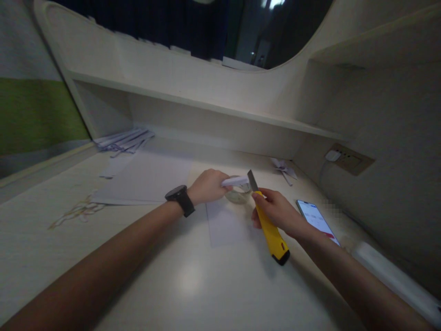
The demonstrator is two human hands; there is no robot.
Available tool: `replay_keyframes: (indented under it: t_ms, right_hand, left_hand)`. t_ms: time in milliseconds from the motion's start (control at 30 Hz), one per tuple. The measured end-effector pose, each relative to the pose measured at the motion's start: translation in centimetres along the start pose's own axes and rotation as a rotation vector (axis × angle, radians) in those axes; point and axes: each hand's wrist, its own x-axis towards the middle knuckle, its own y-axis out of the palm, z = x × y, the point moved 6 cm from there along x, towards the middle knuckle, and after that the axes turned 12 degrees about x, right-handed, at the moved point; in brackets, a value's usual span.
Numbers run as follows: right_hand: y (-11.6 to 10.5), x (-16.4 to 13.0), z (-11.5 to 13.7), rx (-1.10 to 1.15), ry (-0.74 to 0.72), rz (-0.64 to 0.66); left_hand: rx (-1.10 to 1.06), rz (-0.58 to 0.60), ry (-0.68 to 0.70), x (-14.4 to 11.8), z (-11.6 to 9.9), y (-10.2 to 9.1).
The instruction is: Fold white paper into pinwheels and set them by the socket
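My right hand grips a yellow utility knife with its grey blade extended up and to the left. My left hand, with a black watch on the wrist, is closed on a thin white stick-like object that points at the blade. The blade tip and the end of the white object meet or nearly meet. Under them sits a small roll of clear tape, and a sheet of white paper lies on the desk below my hands.
A lit phone lies to the right of my right hand. Large paper sheets and cut paper strips lie at the back left, paper scraps at the back right. A wall socket with a plug is on the right wall. A shelf runs overhead.
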Motion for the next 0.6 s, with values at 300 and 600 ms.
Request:
replay_keyframes:
  t_ms: [300, 600]
  right_hand:
    - [0.0, 2.7, -0.6, -0.348, -0.268, -0.385]
    - [1.6, 3.7, 0.5, -0.398, -0.404, -0.331]
  left_hand:
    - [-0.207, 0.056, -0.117, 0.1, 1.2, 1.0]
    - [-0.232, 0.056, -0.11, 0.2, 0.9, 1.1]
